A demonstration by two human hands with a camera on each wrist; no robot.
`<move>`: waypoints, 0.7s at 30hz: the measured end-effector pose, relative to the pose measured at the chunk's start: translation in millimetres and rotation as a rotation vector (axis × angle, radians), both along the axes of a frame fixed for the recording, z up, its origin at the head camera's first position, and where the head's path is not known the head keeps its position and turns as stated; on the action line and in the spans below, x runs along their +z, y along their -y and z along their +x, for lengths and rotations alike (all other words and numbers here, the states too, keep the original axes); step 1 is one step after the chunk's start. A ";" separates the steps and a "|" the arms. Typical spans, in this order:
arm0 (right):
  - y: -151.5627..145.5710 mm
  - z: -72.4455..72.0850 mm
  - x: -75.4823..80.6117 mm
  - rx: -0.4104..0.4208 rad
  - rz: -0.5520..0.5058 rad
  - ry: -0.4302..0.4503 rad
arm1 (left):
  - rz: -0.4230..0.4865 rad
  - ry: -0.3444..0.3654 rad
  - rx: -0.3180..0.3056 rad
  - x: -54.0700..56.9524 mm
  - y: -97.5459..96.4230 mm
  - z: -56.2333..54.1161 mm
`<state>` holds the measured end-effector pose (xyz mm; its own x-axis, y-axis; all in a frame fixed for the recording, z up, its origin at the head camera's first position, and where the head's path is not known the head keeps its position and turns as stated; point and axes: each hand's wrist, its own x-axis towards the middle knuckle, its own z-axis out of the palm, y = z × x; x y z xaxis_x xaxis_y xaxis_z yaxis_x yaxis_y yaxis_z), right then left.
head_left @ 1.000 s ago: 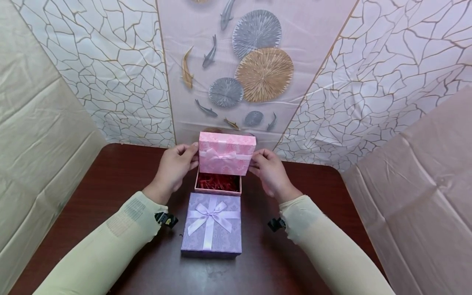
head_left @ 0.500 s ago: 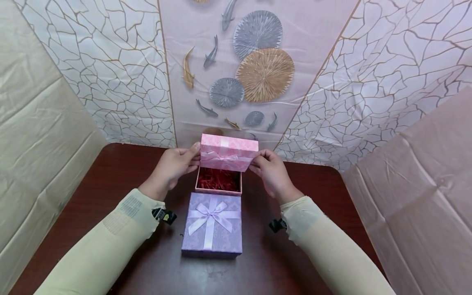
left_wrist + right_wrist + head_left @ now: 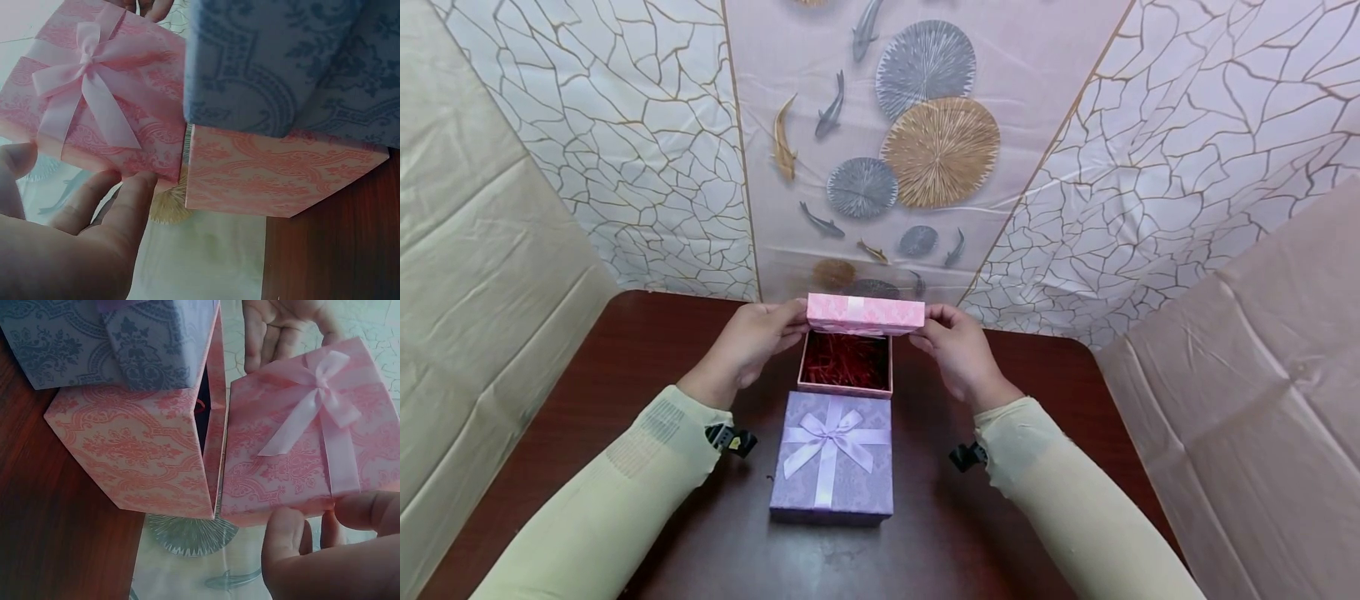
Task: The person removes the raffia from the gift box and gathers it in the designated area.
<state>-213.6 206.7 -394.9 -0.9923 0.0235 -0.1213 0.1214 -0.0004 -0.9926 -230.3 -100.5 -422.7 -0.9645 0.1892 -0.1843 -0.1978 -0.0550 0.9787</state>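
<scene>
In the head view, the pink gift box lid (image 3: 865,313) stands on edge above the back of an uncovered pink box (image 3: 845,391). Red paper shreds (image 3: 846,360) fill that box. My left hand (image 3: 745,346) grips the lid's left edge between thumb and fingers. The opposite edge is pinched by my right hand (image 3: 958,350). The lid's ribbon bow (image 3: 86,62) shows in the left wrist view and is almost out of sight from the head. A purple gift box (image 3: 831,492) with its own ribbon bow sits covered, close in front of the pink one.
A dark brown tabletop (image 3: 647,367) bears both boxes. Behind it hangs a patterned cloth (image 3: 940,150) with fish and round motifs, close to the lid. Beige cloth walls (image 3: 1247,358) enclose the left and right sides.
Both hands have tipped the lid, so its bow face has turned nearly edge-on and its side wall faces up. More of the red shreds shows. The purple box stays put.
</scene>
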 end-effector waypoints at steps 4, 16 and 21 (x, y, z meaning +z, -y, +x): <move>-0.9 -1.0 0.6 0.015 -0.001 0.009 | 0.045 -0.024 0.025 -3.6 -0.7 0.4; 1.6 2.6 1.4 0.102 0.028 0.078 | -0.184 -0.059 0.082 1.1 -0.7 6.1; -0.5 1.5 1.0 0.114 0.069 0.069 | -0.297 -0.060 0.079 3.5 -0.5 7.4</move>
